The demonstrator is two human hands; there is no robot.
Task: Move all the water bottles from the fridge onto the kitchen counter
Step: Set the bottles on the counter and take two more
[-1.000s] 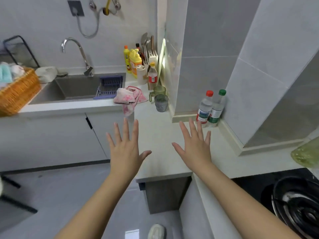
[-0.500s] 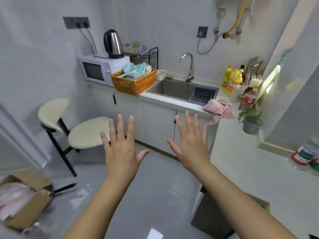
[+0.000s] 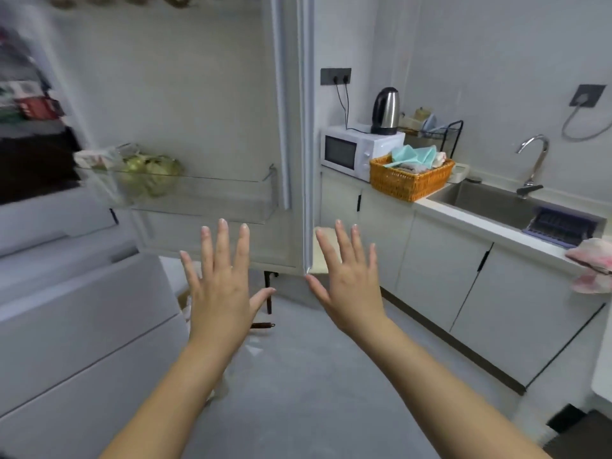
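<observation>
A small pale-grey kitchen with a grey floor point(image 3: 314, 376), seen from head height, white units along the right wall.

Both hands are held out in front of the person, palms down, fingers straight and spread, holding nothing. The left hand point(image 3: 220, 289) hovers in front of the lower part of the open fridge door point(image 3: 205, 94). The right hand point(image 3: 347, 286) is just beside that door's outer edge, and it cannot be told whether the thumb tip touches the bottom corner.

Above the left hand, a clear door shelf point(image 3: 212, 197) holds a bag of green produce point(image 3: 149, 170) at its left end. Further left stands the fridge point(image 3: 76, 326), its white lower fronts closed. Its open upper compartment point(image 3: 29, 127) is dark and blurred. Coloured packets show there, but no water bottles can be made out.

To the right of the door runs the kitchen counter point(image 3: 463, 220). On it stands a white microwave point(image 3: 354, 152) with a steel kettle point(image 3: 385, 111) on top. An orange woven basket point(image 3: 410, 177) of cloths sits just beside the microwave. Past it is the sink point(image 3: 490, 200) with a curved tap point(image 3: 535, 160) and a purple rack point(image 3: 559, 225) inside. A pink cloth point(image 3: 592, 263) hangs over the counter edge at the far right.
</observation>
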